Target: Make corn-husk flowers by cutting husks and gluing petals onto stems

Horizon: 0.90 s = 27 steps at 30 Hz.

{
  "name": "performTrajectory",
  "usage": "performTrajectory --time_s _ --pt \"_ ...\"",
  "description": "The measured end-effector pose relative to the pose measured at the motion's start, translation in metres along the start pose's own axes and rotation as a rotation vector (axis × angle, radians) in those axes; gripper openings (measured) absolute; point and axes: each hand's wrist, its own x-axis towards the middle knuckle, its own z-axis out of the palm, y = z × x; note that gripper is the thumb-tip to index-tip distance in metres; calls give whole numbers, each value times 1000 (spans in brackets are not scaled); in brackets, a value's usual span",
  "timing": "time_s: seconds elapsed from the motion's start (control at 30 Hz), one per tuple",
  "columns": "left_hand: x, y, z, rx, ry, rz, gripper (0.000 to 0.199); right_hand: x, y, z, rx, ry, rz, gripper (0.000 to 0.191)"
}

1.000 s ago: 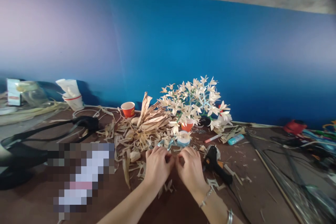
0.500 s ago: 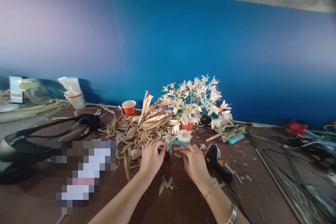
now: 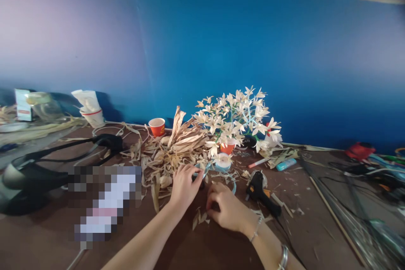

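My left hand (image 3: 186,183) is closed in a pinch beside the heap of dried husks (image 3: 186,141). A pale blue strip (image 3: 206,171) shows at its fingertips, and a dark thing lies partly hidden under the fingers; I cannot tell which is held. My right hand (image 3: 228,207) is curled, thumb and fingertips close together over the table. Its fingertips come down at a small pile of cut husk petals (image 3: 198,218); whether a petal is between them is hidden. Beyond the hands stand a roll of pale blue tape (image 3: 223,161) and a bunch of cream husk flowers (image 3: 236,120).
A black glue gun (image 3: 264,196) with a cable lies right of my right hand. Behind are a red paper cup (image 3: 157,127), a marker (image 3: 257,163) and a turquoise packet (image 3: 286,164). A blurred-out phone-like object (image 3: 109,202) and a black strapped device (image 3: 34,173) lie left.
My right hand has moved back toward me and a little down, away from the tape roll to the small husk petals. My left hand stays nearly in place. The view has shifted slightly.
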Motion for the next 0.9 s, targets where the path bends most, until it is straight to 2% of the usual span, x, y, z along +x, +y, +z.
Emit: performTrajectory --time_s 0.23,0.4,0.53,0.67,0.8,0.9 --pt "0 3 -1 -113 -30 63 17 1 3 -4 41 42 40 17" --pt "-1 5 -1 -138 -35 64 16 0 -3 -2 23 -10 13 10" --pt "0 5 -2 -153 -36 66 18 1 -7 2 51 -25 -4 13" --pt "0 7 -4 -257 -65 69 18 4 0 -3 102 130 37 14" --pt "-1 10 -6 -359 -199 120 21 5 14 -10 76 291 55 13" --pt "-2 11 -5 -354 -268 147 13 6 21 -10 46 349 36 14"
